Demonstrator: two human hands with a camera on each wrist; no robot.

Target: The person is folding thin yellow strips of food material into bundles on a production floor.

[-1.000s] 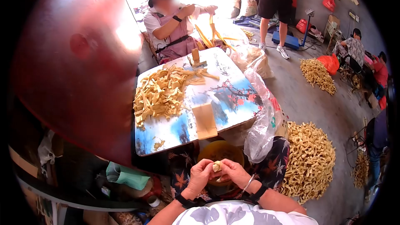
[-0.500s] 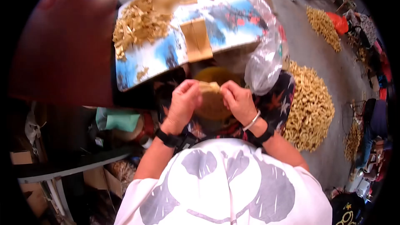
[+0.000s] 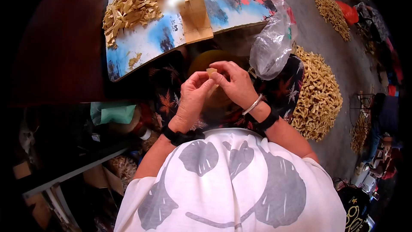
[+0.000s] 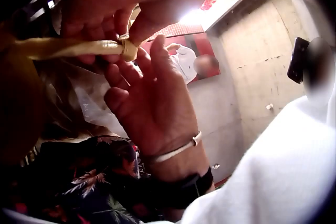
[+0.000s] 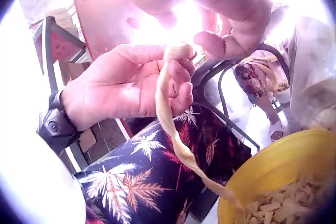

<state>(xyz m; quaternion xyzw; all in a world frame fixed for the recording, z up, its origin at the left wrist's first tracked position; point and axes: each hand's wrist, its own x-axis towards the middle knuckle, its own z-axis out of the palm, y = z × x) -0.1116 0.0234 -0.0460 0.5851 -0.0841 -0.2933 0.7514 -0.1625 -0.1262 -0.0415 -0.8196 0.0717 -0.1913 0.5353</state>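
Note:
My left hand (image 3: 193,96) pinches a long, pale yellow, soft strip (image 5: 182,153) between thumb and fingers. My right hand (image 3: 239,85), with a bracelet at its wrist, holds the strip's upper end, fingertips close against the left ones. In the left wrist view the strip (image 4: 68,48) has a small folded loop (image 4: 128,49) between the hands. Its long tail hangs from the left hand in the right wrist view, down to a yellow basin (image 5: 247,169) with small cut pieces (image 5: 286,203) in it. Both hands are above my lap, over the basin.
Ahead stands a painted table (image 3: 171,38) with a heap of yellow strips (image 3: 133,8) and a wooden stand (image 3: 196,19) at its near edge. A clear plastic bag (image 3: 270,56) hangs at its right corner. Piles of knotted pieces (image 3: 319,99) lie on the floor to the right.
My hands stood apart half a second ago, the strip stretched between them; they have come together at it. The head view has tilted down, leaving the seated person across the table out of view.

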